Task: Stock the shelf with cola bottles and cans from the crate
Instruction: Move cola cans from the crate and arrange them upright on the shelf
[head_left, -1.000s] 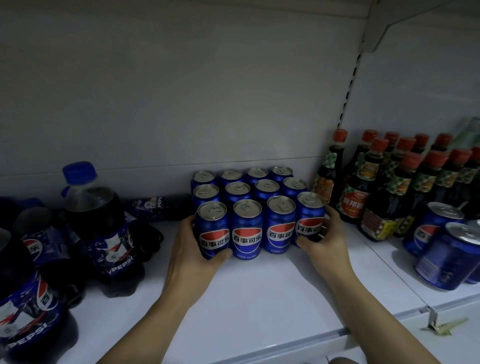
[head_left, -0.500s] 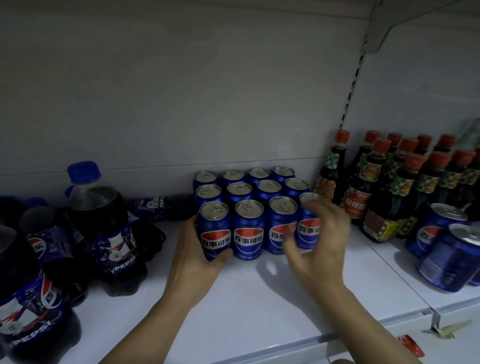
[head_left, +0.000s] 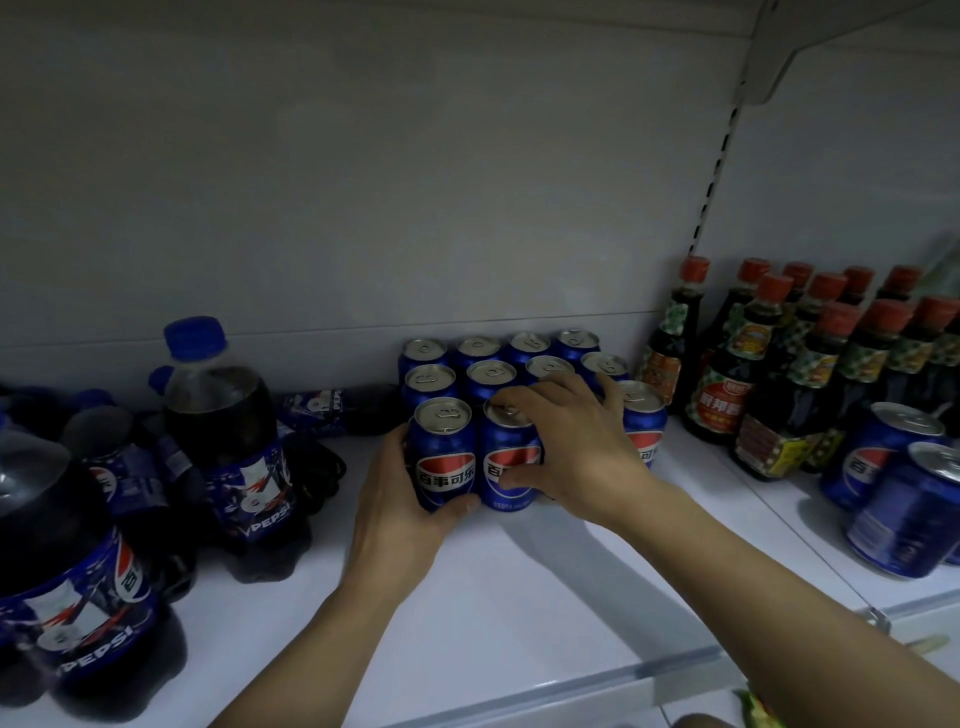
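Note:
A block of blue cola cans (head_left: 519, 364) stands three rows deep at the back of the white shelf (head_left: 519, 597). My left hand (head_left: 400, 509) is cupped round the front-left can (head_left: 447, 457), thumb curled under its front. My right hand (head_left: 576, 447) reaches over the middle of the front row. Its fingertips lie on the top of the second can (head_left: 493, 462) and its thumb presses that can's label. The third front can is hidden under this hand. The crate is out of view.
Cola bottles (head_left: 228, 441) crowd the left of the shelf, a large one (head_left: 67, 571) nearest me and one lying down (head_left: 332, 410) behind. Red-capped sauce bottles (head_left: 727, 384) and two loose cans (head_left: 909, 519) fill the right. Bare shelf lies in front of the cans.
My right hand left the right end of the front row, lifted, and came down over the middle front cans. My left hand stayed on the front-left can.

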